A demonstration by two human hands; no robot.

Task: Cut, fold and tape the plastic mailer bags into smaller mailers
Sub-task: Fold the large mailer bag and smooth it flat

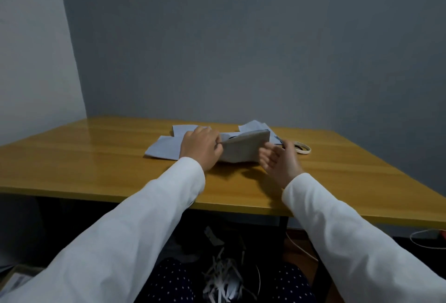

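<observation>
1. A folded grey mailer bag [243, 148] is held raised above the wooden table [96, 158], near the table's middle; its near edge rests on the surface.
2. The bag's left end is pinched by the left hand [199, 149], fingers curled closed on the plastic; a white sleeve [135, 225] covers the arm.
3. The right hand [280, 162] is seen at the bag's right end, palm turned inward and fingers loosely spread; whether the bag is touched cannot be told.
4. Flat pale mailer pieces [164, 149] are spread on the table behind and left of the hands; more lie behind the bag.
5. A tape roll [303, 149] is laid flat just right of the right hand; shredded strips [222, 281] are seen below the table.
</observation>
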